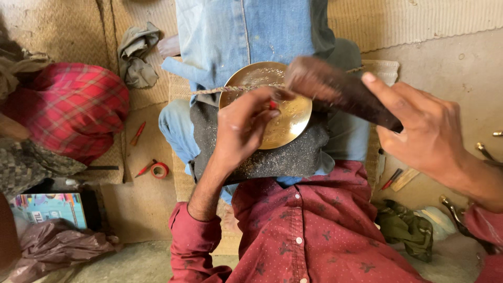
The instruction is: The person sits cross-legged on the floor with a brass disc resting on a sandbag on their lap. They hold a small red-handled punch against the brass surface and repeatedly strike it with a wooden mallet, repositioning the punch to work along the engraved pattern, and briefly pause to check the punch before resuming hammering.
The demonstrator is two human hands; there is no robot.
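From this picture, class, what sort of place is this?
Probably a floor-level metal craft workshop: a brass plate rests on the lap, the right hand swings a wooden mallet, and small tools lie on woven mats.

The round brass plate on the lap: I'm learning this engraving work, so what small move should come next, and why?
Probably bring the dark wooden mallet in the right hand down onto the small red-tipped punch, which the left hand pinches against the round brass plate. The mallet hangs raised and blurred just above the punch.
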